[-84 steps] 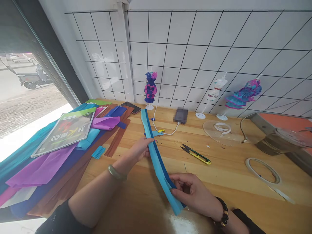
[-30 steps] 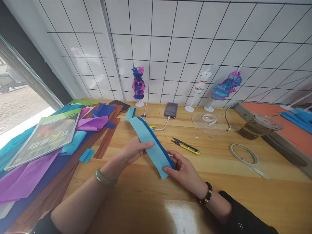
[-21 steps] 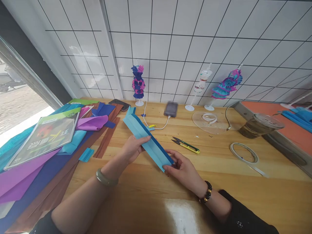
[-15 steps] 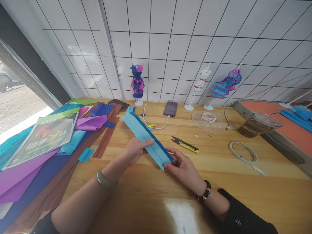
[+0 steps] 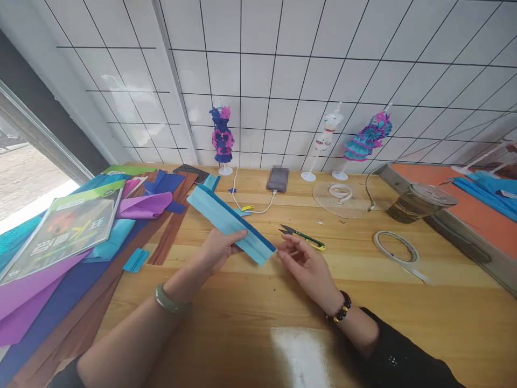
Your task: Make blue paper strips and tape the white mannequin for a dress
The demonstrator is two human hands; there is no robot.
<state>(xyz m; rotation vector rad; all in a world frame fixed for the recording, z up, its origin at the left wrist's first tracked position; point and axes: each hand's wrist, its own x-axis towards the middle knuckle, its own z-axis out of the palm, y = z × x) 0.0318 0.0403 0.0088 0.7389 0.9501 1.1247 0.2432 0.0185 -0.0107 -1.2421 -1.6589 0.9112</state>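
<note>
From the head camera, a clear plastic cup with a lid (image 5: 420, 202) holds a brownish drink and stands at the right of the wooden table (image 5: 250, 318). A glossy green-edged booklet (image 5: 60, 229) on the coloured paper sheets (image 5: 48, 280) bears large pale characters, too tilted to read. The left hand (image 5: 218, 249) pinches the folded light-blue and dark-blue paper strip (image 5: 230, 222), raised above the table. The right hand (image 5: 305, 264) is open, fingers loose, just beside the strip's near end, with yellow-handled snips (image 5: 302, 237) close behind.
</note>
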